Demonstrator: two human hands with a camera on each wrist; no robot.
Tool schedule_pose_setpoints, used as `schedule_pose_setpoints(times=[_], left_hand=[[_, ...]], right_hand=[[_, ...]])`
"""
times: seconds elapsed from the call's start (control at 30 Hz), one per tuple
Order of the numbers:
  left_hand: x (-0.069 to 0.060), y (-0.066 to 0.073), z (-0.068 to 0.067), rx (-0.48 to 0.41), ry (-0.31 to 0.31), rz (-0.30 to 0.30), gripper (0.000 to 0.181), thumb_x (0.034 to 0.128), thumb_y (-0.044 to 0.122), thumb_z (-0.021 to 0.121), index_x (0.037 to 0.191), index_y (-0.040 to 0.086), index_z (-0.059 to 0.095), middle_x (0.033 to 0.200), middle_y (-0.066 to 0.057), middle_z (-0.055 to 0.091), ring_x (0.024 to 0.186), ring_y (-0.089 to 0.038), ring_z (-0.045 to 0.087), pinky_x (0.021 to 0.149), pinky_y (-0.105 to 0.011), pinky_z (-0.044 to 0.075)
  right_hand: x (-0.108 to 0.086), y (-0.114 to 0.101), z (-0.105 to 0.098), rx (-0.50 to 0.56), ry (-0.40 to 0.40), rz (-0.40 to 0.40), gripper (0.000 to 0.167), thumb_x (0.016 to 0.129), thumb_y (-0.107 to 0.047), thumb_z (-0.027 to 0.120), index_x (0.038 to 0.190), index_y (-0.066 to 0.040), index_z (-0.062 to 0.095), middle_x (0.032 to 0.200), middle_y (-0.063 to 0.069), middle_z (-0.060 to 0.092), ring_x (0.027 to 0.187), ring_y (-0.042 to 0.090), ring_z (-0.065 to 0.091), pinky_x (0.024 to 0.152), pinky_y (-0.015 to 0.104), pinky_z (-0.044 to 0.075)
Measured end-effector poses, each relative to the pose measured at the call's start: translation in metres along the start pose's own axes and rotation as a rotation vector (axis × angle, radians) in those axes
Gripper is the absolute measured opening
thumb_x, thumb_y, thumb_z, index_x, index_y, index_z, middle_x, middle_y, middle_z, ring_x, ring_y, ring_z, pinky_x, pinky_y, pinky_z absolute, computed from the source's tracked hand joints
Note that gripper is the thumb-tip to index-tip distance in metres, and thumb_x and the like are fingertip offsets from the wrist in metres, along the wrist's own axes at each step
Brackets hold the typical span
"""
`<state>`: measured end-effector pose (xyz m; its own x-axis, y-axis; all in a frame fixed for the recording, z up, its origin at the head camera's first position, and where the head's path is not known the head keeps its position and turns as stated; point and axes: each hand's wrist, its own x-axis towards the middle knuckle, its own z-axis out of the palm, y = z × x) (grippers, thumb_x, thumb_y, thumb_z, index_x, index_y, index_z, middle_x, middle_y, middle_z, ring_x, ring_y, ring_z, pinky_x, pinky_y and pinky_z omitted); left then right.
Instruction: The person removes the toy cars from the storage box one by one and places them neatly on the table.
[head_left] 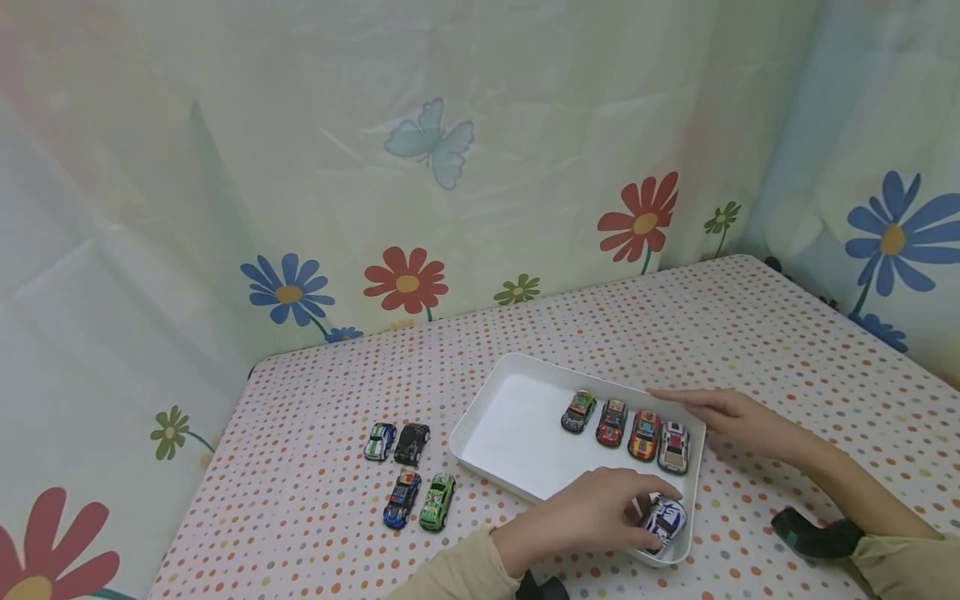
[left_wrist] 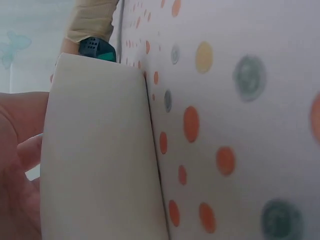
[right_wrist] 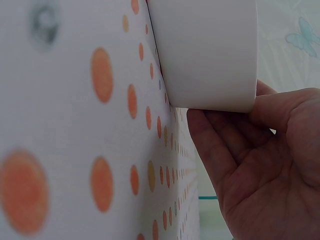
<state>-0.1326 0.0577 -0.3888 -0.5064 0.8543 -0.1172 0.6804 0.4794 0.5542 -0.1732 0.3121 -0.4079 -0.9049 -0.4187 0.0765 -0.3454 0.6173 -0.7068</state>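
A white and purple toy car (head_left: 663, 522) is between the thumb and fingers of my left hand (head_left: 592, 512), inside the near right corner of the white tray (head_left: 517, 421). The left wrist view shows part of that hand (left_wrist: 17, 155) behind the tray's outer wall (left_wrist: 100, 150); the car is hidden there. My right hand (head_left: 738, 421) rests at the far right corner, fingers extended against the rim. In the right wrist view, its fingertips and thumb (right_wrist: 265, 145) touch the tray's end wall (right_wrist: 210, 55). Beyond the held car, several cars, including a red and yellow one (head_left: 644, 435), stand side by side.
Left of the tray, on the dotted tablecloth (head_left: 300, 500), are several more cars: a white and green one (head_left: 380, 441), a black one (head_left: 412, 443), a blue one (head_left: 402, 499) and a green one (head_left: 437, 502). A flowered curtain (head_left: 525, 167) hangs behind the table.
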Motion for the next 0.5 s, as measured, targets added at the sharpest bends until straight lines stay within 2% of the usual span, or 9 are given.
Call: schedule_pose_setpoints(times=[0.13, 0.27, 0.37, 0.5], left_hand=[[-0.002, -0.001, 0.0, -0.034, 0.036, 0.033, 0.048, 0.0847, 0.019, 0.072, 0.13, 0.021, 0.055, 0.096, 0.015, 0.06, 0.074, 0.013, 0.049, 0.062, -0.007, 0.039], [-0.008, -0.004, -0.003, -0.066, 0.098, 0.058, 0.049, 0.0853, 0.019, 0.071, 0.131, 0.021, 0.053, 0.094, 0.016, 0.058, 0.076, 0.014, 0.048, 0.064, -0.007, 0.039], [-0.017, -0.008, -0.01, -0.103, 0.153, 0.095, 0.051, 0.0853, 0.017, 0.071, 0.133, 0.019, 0.052, 0.096, 0.014, 0.058, 0.079, 0.013, 0.049, 0.067, -0.007, 0.04], [-0.035, -0.016, -0.023, -0.159, 0.233, 0.156, 0.051, 0.085, 0.012, 0.07, 0.133, 0.014, 0.051, 0.102, 0.008, 0.059, 0.083, 0.009, 0.052, 0.071, -0.009, 0.042]], right_hand=[[0.001, 0.0, 0.0, -0.005, 0.0, -0.001, 0.035, 0.099, -0.005, 0.042, 0.133, -0.002, 0.051, 0.131, 0.023, 0.048, 0.112, 0.035, 0.051, 0.078, 0.034, 0.047], [0.0, 0.0, 0.0, 0.017, 0.0, -0.008, 0.035, 0.099, -0.004, 0.042, 0.133, -0.001, 0.05, 0.131, 0.025, 0.048, 0.115, 0.043, 0.047, 0.083, 0.046, 0.046], [0.0, 0.0, 0.001, 0.042, -0.004, -0.009, 0.035, 0.099, -0.004, 0.042, 0.133, -0.001, 0.05, 0.131, 0.026, 0.046, 0.116, 0.046, 0.045, 0.085, 0.056, 0.042], [0.001, 0.001, 0.001, 0.041, -0.004, 0.009, 0.036, 0.099, -0.001, 0.041, 0.134, 0.0, 0.05, 0.132, 0.027, 0.045, 0.117, 0.046, 0.044, 0.08, 0.047, 0.047]])
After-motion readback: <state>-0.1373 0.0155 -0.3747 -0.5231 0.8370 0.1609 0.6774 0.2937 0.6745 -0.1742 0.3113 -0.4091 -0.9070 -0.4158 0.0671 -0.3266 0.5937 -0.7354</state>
